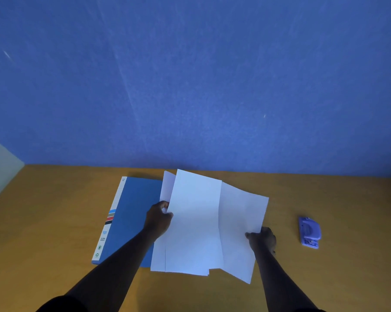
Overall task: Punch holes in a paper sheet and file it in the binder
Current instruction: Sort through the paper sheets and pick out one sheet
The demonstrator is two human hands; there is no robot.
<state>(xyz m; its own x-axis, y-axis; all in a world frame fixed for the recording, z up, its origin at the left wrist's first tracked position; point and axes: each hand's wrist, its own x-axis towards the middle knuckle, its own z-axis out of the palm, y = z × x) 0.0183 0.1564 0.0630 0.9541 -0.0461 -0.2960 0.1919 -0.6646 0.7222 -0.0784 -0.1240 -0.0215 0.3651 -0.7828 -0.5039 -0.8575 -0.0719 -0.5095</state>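
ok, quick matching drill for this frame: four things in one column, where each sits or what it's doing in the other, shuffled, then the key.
Things:
1. binder
2. hole punch
3. left hand
4. right hand

Places or states:
A. alone on the desk, far right, untouched
B. pinches the right edge of the rightmost sheet
C. closed, flat on the desk, partly under the paper sheets
D. grips the left edge of the sheets

Pairs: 1-C, 2-A, 3-D, 4-B
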